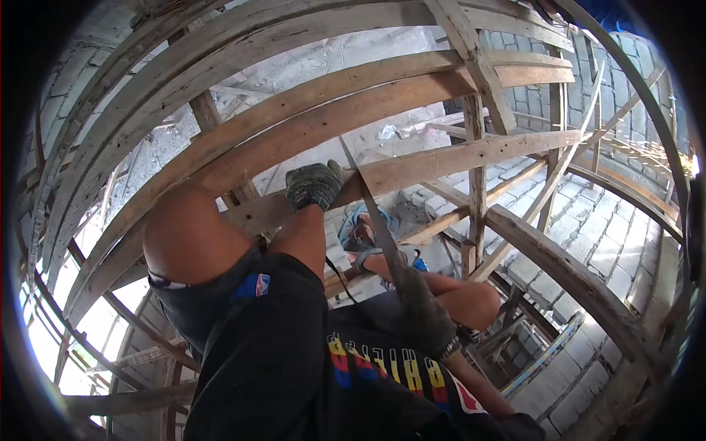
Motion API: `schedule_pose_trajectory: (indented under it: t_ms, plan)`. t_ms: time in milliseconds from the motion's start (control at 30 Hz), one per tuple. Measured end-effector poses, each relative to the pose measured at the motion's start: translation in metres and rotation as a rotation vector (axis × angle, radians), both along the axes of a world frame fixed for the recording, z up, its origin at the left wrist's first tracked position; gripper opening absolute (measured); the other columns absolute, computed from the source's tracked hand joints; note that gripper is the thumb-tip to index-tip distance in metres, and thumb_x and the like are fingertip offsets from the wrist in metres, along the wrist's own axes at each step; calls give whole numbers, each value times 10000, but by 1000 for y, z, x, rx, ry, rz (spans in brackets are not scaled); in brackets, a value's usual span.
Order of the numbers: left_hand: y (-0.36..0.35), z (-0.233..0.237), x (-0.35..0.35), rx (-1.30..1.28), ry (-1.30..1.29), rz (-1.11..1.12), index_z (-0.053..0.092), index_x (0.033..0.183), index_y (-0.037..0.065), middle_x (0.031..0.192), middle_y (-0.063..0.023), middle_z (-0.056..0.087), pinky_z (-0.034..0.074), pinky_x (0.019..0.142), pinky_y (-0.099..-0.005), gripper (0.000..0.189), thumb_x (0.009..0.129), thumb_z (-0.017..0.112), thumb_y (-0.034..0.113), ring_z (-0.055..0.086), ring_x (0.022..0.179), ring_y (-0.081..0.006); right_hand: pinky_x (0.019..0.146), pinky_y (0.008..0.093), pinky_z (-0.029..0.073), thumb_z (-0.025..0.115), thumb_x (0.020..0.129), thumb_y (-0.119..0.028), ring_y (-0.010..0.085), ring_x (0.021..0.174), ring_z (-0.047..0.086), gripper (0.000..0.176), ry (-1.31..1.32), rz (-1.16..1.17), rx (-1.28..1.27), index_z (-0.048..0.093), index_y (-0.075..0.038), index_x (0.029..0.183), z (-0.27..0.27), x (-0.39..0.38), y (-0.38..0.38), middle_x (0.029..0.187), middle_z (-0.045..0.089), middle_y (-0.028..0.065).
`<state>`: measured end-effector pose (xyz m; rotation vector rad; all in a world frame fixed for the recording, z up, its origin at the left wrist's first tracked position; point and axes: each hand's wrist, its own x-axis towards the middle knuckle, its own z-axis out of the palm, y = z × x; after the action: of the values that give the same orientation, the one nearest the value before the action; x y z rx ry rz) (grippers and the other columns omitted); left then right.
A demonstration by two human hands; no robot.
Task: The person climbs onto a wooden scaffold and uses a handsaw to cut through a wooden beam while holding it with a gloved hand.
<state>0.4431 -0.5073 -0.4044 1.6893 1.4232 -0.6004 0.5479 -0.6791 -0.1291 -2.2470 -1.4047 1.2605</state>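
My left hand (315, 185), in a dark knitted glove, is closed around a wooden plank (426, 165) that runs across in front of me. Lower right, my gloved right hand (426, 316) is closed at the near end of a handsaw (382, 237); the glove hides the saw's handle. The long, thin blade slants up and away from me. It crosses the plank just right of my left hand, and its narrow tip sticks out past the far side. My bare knee (184, 235) is beside the plank's left part.
Several long beams (316, 95) curve across beyond the plank. An upright post (476, 169) and a thick beam (573, 264) stand to the right. Below are my sandalled foot (365, 229) and a grey block wall (581, 220). Sparks (647, 158) show at far right.
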Motion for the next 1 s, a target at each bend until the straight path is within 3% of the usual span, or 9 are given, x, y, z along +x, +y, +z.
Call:
schedule_pose_trajectory:
  t_ms: [200, 333, 467, 567, 633, 700, 800, 933, 1000]
  plan:
    - [10, 0, -2, 29, 5, 33, 791, 1079, 52, 1134, -188, 758, 468, 1028, -553, 695, 1046, 277, 519, 702, 1130, -374, 959, 539, 520, 549, 869, -30, 480, 1114, 648, 757, -174, 215, -216, 324, -83, 1590, -199, 27, 55, 1254, 632, 323]
    - [7, 5, 3, 25, 26, -29, 792, 1086, 49, 1147, -203, 755, 489, 992, -518, 659, 1041, 309, 495, 707, 1129, -374, 995, 524, 514, 572, 858, -37, 474, 1177, 635, 782, -129, 221, 36, 317, -91, 1596, -124, 29, -13, 1305, 618, 323]
    - [6, 4, 6, 8, 5, -24, 784, 1119, 52, 1173, -191, 752, 480, 1008, -509, 659, 1039, 314, 507, 702, 1138, -374, 1010, 509, 520, 583, 869, -26, 452, 1216, 637, 758, -22, 116, -19, 323, -48, 1581, -6, 11, -16, 1360, 610, 306]
    - [4, -5, 2, 16, 12, -22, 786, 1116, 62, 1165, -195, 752, 465, 1031, -525, 665, 1046, 296, 505, 701, 1140, -374, 987, 512, 529, 588, 894, -80, 444, 1121, 674, 695, -178, 201, 5, 368, 1, 1549, -102, 22, -13, 1338, 632, 270]
    - [1, -10, 0, 13, 4, -30, 788, 1116, 81, 1160, -196, 751, 445, 1056, -548, 679, 1066, 250, 492, 699, 1141, -374, 959, 522, 531, 576, 917, -126, 458, 1049, 679, 650, -282, 565, -46, 404, -25, 1535, -188, 34, 40, 1325, 638, 256]
    - [16, -3, -2, -12, 1, 16, 788, 1117, 84, 1155, -199, 751, 450, 1053, -546, 679, 1063, 256, 504, 699, 1142, -374, 943, 529, 528, 555, 935, -129, 474, 1035, 670, 611, -277, 725, -57, 420, -55, 1526, -207, 36, 64, 1315, 638, 265]
    - [16, 4, 6, 1, -22, -3, 789, 1121, 91, 1150, -192, 754, 456, 1048, -543, 674, 1060, 262, 506, 700, 1142, -371, 962, 511, 520, 522, 957, -75, 452, 1131, 659, 528, -146, 92, -60, 446, -12, 1476, -121, 18, 16, 1305, 634, 291]
    - [3, 8, -1, 22, 8, -54, 790, 1123, 88, 1153, -182, 757, 458, 1049, -541, 670, 1060, 264, 497, 701, 1144, -364, 969, 508, 521, 565, 975, -102, 462, 1211, 628, 527, -36, 97, -18, 435, 6, 1475, -8, 1, -19, 1297, 630, 311]
    - [5, 6, 4, 39, 40, -59, 787, 1122, 73, 1160, -181, 756, 452, 1055, -542, 670, 1059, 268, 492, 702, 1142, -360, 952, 485, 536, 610, 961, -157, 449, 1111, 667, 555, -82, 75, -48, 454, 4, 1470, -43, 7, -16, 1178, 674, 268]
